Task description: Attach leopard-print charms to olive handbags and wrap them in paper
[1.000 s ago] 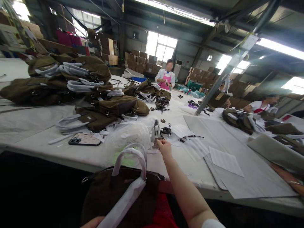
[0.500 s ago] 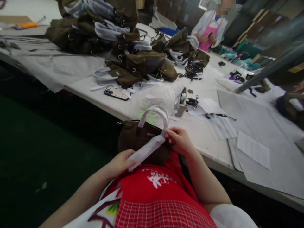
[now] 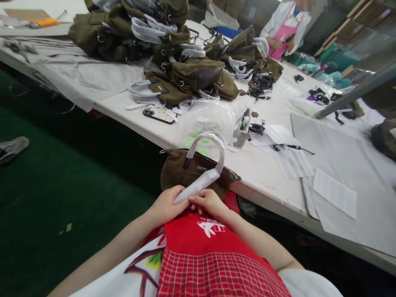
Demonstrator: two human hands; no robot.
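A brown handbag (image 3: 173,171) leans between my body and the table edge, its zipper along the top. One carrying handle stands up in an arch, covered in white wrapping (image 3: 193,143). A white wrapping strip (image 3: 201,183) runs from that handle's base down toward me. My left hand (image 3: 168,205) is closed around the strip's lower end. My right hand (image 3: 208,203) pinches at the same lower end, its fingertips nearly touching my left fingers. What lies beneath the strip is hidden.
Brown handbags with white-wrapped handles (image 3: 198,74) are piled across the table. A phone (image 3: 158,113), a clear plastic bag (image 3: 207,119) and white sheets (image 3: 334,193) lie nearer. A grey pole (image 3: 349,97) slants at right. Behind the table stands a person in a pink apron (image 3: 283,37).
My right hand has moved from the handle's base down and left to the strip's lower end, beside my left hand. The view has shifted, and a shoe now shows at left.
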